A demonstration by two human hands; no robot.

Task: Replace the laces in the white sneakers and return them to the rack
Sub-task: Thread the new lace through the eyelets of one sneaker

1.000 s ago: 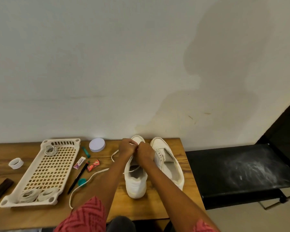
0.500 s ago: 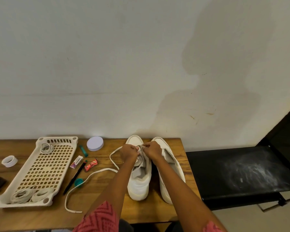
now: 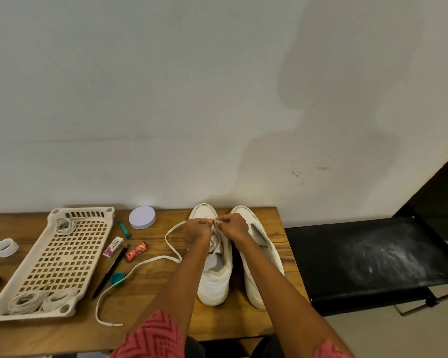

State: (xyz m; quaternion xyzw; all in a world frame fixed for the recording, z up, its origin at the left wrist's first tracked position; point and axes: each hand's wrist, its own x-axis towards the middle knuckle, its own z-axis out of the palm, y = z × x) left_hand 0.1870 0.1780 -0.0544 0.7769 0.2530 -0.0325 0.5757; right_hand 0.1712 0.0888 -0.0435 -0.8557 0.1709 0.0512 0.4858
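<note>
Two white sneakers stand side by side on the wooden table (image 3: 243, 324), toes toward the wall. Both my hands work over the eyelets of the left sneaker (image 3: 214, 280). My left hand (image 3: 195, 229) and my right hand (image 3: 234, 227) each pinch the white lace (image 3: 140, 266) near the toe end. The lace's loose length loops off to the left and trails across the table to its tip near the front edge. The right sneaker (image 3: 263, 254) has no lace that I can see. A cream perforated rack (image 3: 60, 259) lies flat at the left, holding coiled laces.
Between the rack and the shoes lie a black pen (image 3: 109, 272), a teal cap (image 3: 117, 279), a small white box (image 3: 113, 246), a red wrapper (image 3: 135, 251) and a round white lid (image 3: 142, 217). A tape roll (image 3: 5, 247) sits far left. A black bench (image 3: 373, 257) adjoins the table's right.
My hands have shifted toward the toe of the left sneaker, and the lace's loose length now trails further out across the table. The camera view has drifted slightly.
</note>
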